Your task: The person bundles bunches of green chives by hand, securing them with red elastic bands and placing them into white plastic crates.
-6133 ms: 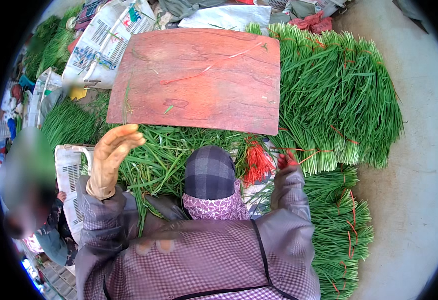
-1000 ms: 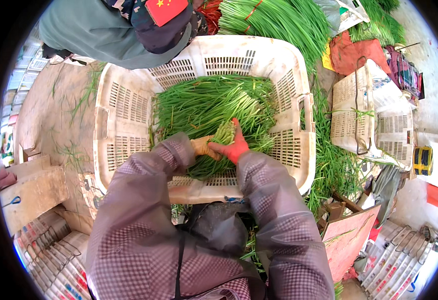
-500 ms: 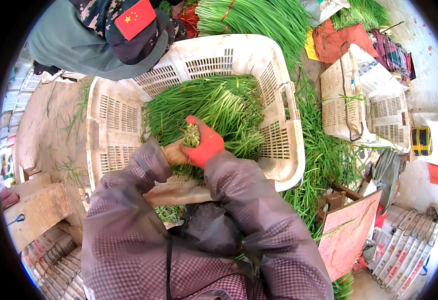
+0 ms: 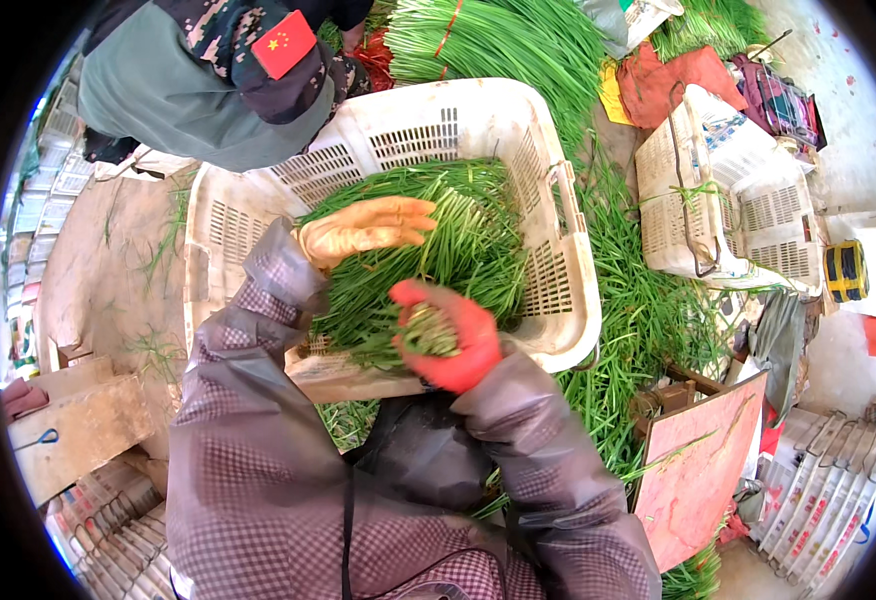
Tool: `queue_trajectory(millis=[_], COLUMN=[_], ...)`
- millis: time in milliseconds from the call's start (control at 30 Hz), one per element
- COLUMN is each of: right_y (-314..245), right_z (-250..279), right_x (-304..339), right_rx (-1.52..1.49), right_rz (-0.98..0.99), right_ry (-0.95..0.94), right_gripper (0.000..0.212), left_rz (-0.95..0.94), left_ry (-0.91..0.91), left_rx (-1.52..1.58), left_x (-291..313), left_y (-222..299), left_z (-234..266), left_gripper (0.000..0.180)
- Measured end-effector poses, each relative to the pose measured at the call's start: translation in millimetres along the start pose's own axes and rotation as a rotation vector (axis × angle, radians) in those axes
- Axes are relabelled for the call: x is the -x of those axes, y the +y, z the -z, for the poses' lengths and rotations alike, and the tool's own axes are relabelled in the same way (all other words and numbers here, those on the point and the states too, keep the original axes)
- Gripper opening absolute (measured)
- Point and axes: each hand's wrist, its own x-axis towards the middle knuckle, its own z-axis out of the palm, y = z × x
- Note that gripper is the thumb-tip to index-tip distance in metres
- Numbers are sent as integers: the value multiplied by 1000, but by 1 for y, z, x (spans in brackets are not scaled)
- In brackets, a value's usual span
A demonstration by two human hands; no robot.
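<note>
Chives (image 4: 458,240) fill the white plastic crate (image 4: 558,300), hiding its floor. The right hand (image 4: 453,335), red-gloved, is clenched around a bundle's cut ends at the near rim. The left hand (image 4: 363,228), orange-gloved, lies spread flat on the greens, with crate walls close on both sides.

Chives (image 4: 458,240) in crate (image 4: 558,300), second crate (image 4: 748,220) right, board (image 4: 703,470) nearer

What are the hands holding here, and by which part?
The right hand grips a bundle of green chives by its cut stem end; the left hand lies flat on top.
</note>
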Motion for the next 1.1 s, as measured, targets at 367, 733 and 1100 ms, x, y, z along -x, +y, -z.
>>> queue_trajectory(millis=[367,733,1100], right_y=[-113,-159,-222], right_z=[52,-31,-17], right_x=[34,145,296], right_rx=[91,1065,-28], right_rz=[407,768,40], right_ry=[513,-365,326], right_gripper=[56,71,18], left_rz=[-29,383,73], left_ry=[-237,-336,-282], left_rx=[189,1339,536], left_x=[39,42,61], left_y=[77,-29,44], left_z=[-152,-244,-344], left_gripper=[69,58,53])
